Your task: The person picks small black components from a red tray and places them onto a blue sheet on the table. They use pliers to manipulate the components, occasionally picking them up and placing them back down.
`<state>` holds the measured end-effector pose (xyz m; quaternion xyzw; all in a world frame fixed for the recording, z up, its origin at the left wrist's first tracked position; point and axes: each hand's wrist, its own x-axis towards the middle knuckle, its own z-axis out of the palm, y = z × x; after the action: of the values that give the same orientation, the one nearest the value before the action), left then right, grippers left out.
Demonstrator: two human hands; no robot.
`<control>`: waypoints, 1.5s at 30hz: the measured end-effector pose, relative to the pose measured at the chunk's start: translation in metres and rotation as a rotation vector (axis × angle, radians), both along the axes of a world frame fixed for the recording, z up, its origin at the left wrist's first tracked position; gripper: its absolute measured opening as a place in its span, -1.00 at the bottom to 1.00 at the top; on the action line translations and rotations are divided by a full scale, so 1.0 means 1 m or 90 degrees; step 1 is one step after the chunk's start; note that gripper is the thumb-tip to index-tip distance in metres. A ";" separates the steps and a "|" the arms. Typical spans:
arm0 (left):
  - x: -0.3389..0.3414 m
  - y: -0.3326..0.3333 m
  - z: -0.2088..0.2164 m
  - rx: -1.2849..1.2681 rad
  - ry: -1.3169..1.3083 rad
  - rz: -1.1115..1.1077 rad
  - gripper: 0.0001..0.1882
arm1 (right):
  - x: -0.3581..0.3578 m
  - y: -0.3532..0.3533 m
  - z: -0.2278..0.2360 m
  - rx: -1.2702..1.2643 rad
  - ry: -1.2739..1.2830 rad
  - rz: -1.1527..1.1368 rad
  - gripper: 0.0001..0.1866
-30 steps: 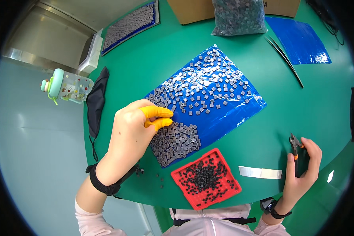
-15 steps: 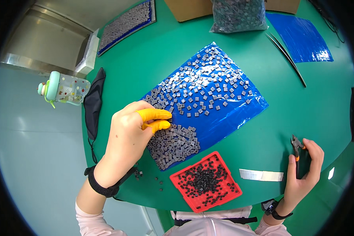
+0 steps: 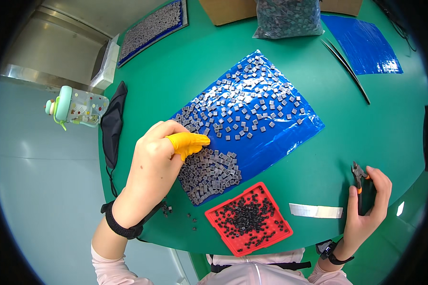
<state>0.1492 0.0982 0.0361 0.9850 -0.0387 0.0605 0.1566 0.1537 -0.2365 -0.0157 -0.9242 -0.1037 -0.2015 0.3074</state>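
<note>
My left hand point(image 3: 164, 147), with yellow finger cots on thumb and forefinger, is pinched over the left part of a blue film sheet point(image 3: 266, 159). Whatever the fingertips hold, if anything, is hidden. Just below them small grey square pieces point(image 3: 211, 173) lie in a dense cluster. More such pieces are spread apart across the sheet's upper half. At the right, my right hand point(image 3: 370, 202) has its fingers closed round side cutters point(image 3: 359, 183) with orange-and-black handles, jaws pointing away from me. A red tray point(image 3: 283, 237) full of small black parts stands near the table's front edge.
A silvery strip point(image 3: 316, 212) lies between tray and right hand. Black tweezers point(image 3: 349, 71) and another blue sheet point(image 3: 366, 47) are at the far right. A bag of pieces point(image 3: 289, 19) stands at the back. A bottle point(image 3: 83, 107) and black pouch point(image 3: 113, 126) are left.
The thumb and forefinger of my left hand have closed together from slightly apart. My right hand and the cutters have stayed in place.
</note>
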 end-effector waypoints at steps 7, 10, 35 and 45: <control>-0.001 -0.001 -0.001 0.003 0.001 0.001 -0.70 | 0.000 0.001 0.000 0.009 0.000 -0.002 -0.56; -0.002 -0.002 0.003 0.006 -0.003 -0.002 -0.71 | 0.000 0.001 -0.001 0.007 0.000 0.000 -0.57; -0.011 0.001 0.000 0.026 -0.022 -0.018 -0.75 | -0.002 0.003 0.001 0.000 0.016 -0.023 -0.58; -0.042 -0.006 0.030 0.046 0.011 0.049 -0.73 | -0.003 0.003 -0.001 0.005 0.020 -0.025 -0.57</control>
<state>0.1075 0.0922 0.0663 0.9913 -0.0018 0.0568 0.1190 0.1502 -0.2333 -0.0170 -0.9279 -0.0795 -0.1932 0.3088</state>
